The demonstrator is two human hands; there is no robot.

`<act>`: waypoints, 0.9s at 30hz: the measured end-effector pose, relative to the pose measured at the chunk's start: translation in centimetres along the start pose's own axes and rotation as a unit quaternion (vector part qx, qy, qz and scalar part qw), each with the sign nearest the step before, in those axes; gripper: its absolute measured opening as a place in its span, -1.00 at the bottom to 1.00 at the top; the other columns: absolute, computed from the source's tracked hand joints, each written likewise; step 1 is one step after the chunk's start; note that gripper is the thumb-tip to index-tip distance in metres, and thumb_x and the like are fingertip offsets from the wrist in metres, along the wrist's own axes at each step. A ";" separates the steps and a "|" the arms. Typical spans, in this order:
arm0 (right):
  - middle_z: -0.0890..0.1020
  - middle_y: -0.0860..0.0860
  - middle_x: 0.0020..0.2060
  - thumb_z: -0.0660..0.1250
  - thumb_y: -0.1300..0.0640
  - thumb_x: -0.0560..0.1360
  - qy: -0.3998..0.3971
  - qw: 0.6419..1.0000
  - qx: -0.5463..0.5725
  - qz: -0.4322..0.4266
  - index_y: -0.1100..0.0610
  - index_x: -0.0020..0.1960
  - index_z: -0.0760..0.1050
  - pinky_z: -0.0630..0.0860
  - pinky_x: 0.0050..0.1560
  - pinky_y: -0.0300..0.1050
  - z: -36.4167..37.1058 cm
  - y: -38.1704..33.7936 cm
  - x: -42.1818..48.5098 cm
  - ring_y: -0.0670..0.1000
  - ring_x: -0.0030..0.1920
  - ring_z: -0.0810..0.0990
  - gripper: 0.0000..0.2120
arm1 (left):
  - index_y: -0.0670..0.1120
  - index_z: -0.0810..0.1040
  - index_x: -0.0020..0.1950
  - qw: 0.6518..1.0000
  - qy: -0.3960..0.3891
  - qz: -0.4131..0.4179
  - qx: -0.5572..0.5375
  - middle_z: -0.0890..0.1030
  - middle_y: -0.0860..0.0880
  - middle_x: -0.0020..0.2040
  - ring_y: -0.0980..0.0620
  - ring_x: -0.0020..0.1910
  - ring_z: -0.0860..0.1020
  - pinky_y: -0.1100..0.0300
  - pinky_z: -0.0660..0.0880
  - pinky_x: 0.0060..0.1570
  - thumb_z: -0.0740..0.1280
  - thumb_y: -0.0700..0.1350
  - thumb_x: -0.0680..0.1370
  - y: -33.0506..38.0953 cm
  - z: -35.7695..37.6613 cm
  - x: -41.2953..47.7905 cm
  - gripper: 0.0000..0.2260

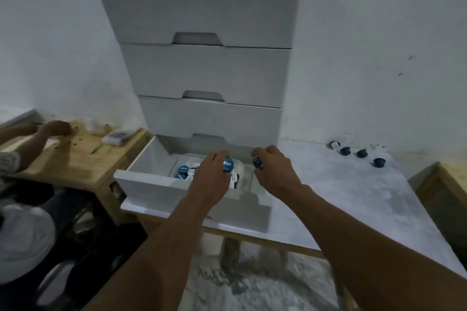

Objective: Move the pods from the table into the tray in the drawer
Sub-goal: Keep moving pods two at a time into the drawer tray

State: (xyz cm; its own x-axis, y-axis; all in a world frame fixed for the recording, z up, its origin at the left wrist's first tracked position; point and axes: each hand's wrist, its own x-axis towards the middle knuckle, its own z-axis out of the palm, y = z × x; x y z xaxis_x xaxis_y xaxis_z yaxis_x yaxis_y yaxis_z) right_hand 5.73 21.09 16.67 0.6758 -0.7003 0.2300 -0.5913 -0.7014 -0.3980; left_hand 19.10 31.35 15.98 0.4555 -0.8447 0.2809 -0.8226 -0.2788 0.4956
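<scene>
Left hand: the left hand [212,177] curls its fingers round a blue pod [228,164], held at the hand's 1 o'clock with its printed round lid facing up.
Right hand: the right hand [274,171] pinches a second pod [257,163] at its fingertips, at the hand's 10 o'clock.
Tray: a translucent white tray [246,174] lies under both hands; the loose pods [184,170] in it, with blue and white lids, sit at 9 o'clock of the left hand.
Drawer: the lowest drawer [151,184] of a matt pale grey cabinet [202,70] stands pulled out; the fronts above have notched cut-out handles.
Table: a pale mottled table [341,197]; four dark pods [362,153] sit in a loose row near the wall, at 3 o'clock and well apart from the right hand.
Room: a scuffed white wall; a plywood bench [83,159] at 9 o'clock, with another person's hand [56,127] on it.
</scene>
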 end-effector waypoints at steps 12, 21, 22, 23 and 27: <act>0.49 0.12 0.15 0.29 0.12 0.51 0.005 0.998 0.022 0.060 0.13 0.25 0.38 0.53 0.08 0.05 7.9 -12.4 2.6 0.15 0.04 0.55 -0.68 | -0.06 0.45 0.23 0.999 0.012 0.027 0.023 0.53 -0.04 0.14 -0.01 0.03 0.51 0.18 0.39 0.00 0.39 -0.16 0.46 -13.4 -6.9 0.4 -0.65; 0.43 0.13 0.19 0.27 0.18 0.52 -0.019 0.997 -0.012 0.072 0.09 0.31 0.37 0.48 0.01 0.00 10.2 -12.7 7.9 0.18 0.07 0.54 -0.64 | -0.08 0.45 0.23 0.999 -0.011 0.037 0.003 0.52 -0.08 0.12 -0.05 0.02 0.52 0.15 0.42 0.01 0.37 -0.16 0.47 -16.7 -5.4 5.4 -0.67; 0.43 0.13 0.19 0.27 0.18 0.52 -0.025 0.997 -0.011 0.071 0.09 0.32 0.37 0.49 0.03 0.02 10.5 -12.5 8.9 0.19 0.08 0.53 -0.63 | -0.09 0.45 0.23 0.999 -0.014 0.036 0.005 0.51 -0.08 0.13 -0.06 0.02 0.52 0.12 0.44 0.02 0.37 -0.16 0.47 -17.1 -5.1 6.2 -0.67; 0.42 0.14 0.19 0.27 0.18 0.52 -0.033 0.997 -0.010 0.070 0.09 0.32 0.36 0.49 0.05 0.04 10.9 -12.2 9.9 0.20 0.08 0.53 -0.62 | -0.09 0.45 0.23 0.999 -0.019 0.031 0.008 0.49 -0.09 0.14 -0.08 0.02 0.52 0.10 0.45 0.03 0.37 -0.16 0.47 -17.5 -4.7 7.2 -0.66; 0.43 0.14 0.13 0.28 0.23 0.50 -0.061 0.996 -0.006 0.062 0.08 0.29 0.39 0.49 0.08 0.02 12.9 -10.9 12.9 0.18 0.06 0.52 -0.64 | -0.08 0.44 0.24 0.996 -0.083 0.020 0.027 0.50 -0.07 0.14 -0.07 0.05 0.51 0.09 0.45 0.05 0.37 -0.14 0.46 -19.0 -3.4 9.9 -0.65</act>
State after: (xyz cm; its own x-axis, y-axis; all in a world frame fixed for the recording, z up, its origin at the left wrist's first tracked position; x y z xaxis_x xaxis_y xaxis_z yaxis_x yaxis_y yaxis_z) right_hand 26.54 21.39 12.54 0.6455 -0.7607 0.0691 -0.6785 -0.6126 -0.4054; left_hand 40.40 29.81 12.13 0.3643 -0.9178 0.1579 -0.8578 -0.2647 0.4406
